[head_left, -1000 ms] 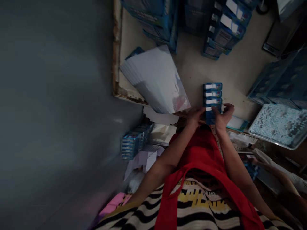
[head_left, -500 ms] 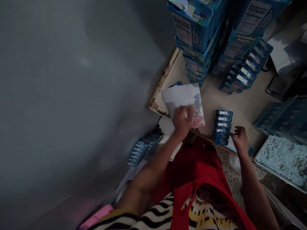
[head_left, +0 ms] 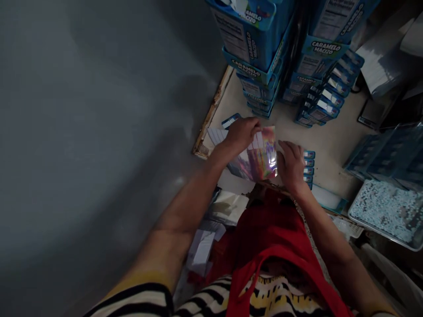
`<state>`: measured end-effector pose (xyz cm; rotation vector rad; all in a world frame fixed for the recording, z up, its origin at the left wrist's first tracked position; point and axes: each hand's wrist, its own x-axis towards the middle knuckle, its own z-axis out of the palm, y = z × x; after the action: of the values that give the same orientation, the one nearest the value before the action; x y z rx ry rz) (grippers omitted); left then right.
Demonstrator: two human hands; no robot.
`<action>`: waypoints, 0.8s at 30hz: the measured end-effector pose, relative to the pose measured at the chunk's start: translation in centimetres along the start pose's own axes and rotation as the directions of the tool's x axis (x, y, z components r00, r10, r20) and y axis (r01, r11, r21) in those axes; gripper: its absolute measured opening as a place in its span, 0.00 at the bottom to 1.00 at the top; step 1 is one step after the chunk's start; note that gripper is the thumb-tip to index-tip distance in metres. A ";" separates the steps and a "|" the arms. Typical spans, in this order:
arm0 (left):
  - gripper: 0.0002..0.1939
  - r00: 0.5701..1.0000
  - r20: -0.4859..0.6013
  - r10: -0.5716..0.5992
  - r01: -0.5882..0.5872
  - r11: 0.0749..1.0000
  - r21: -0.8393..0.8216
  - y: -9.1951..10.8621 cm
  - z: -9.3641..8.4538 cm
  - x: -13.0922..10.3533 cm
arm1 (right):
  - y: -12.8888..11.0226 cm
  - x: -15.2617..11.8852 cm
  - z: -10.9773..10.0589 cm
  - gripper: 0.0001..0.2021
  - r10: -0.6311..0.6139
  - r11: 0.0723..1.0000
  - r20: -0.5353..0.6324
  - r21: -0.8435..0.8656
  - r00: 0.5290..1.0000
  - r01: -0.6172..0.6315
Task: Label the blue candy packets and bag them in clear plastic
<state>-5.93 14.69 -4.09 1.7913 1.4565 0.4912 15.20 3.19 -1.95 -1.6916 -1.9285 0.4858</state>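
Note:
My left hand (head_left: pixel 243 133) is closed on the upper part of a shiny iridescent sheet (head_left: pixel 262 160) at the table's near left corner. The sheet belongs to or lies over a fanned stack of pale sheets (head_left: pixel 216 135). Just right of its edge is my right hand (head_left: pixel 291 165), fingers bent and apart, with nothing visible in them. That hand partly hides a short row of small blue boxes (head_left: pixel 309 171). Behind my left hand lies a single small blue box (head_left: pixel 230 120).
Tall stacks of blue candy boxes (head_left: pixel 254 72) stand at the back, with a leaning row of small boxes (head_left: pixel 325 101) beside them. To the right are clear-wrapped blue packs (head_left: pixel 386 154) and a metal tray (head_left: pixel 385 235) of pale blue pieces. A grey wall (head_left: pixel 99 132) borders the left.
My right hand has moved left from the row of small boxes to the sheet's edge. My left hand has moved up along the sheets, and the sheet's surface now shows rainbow colours.

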 end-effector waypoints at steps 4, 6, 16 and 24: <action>0.06 0.999 0.023 0.042 -0.041 0.999 -0.023 2.0 0.9 -0.3 | -0.4 4.5 2.0 0.23 -0.033 0.996 0.097 -0.077 0.995 0.041; 0.07 1.000 0.007 0.026 -0.025 0.999 -0.039 2.4 1.5 -0.1 | 0.3 5.4 3.2 0.23 -0.027 0.994 0.148 -0.105 0.989 0.043; 0.09 0.984 0.040 -0.173 0.177 0.978 -0.109 0.5 2.8 1.0 | 2.1 0.7 4.5 0.27 -0.046 0.988 0.257 -0.134 0.965 0.083; 0.07 0.990 0.068 -0.123 0.123 0.992 0.004 1.0 3.6 0.6 | 1.8 0.9 3.0 0.25 0.068 0.983 0.151 -0.179 0.986 -0.040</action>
<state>-2.58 14.07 -5.77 1.6898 1.5083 0.3640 14.77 4.61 -5.27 -1.8704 -2.0949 0.4944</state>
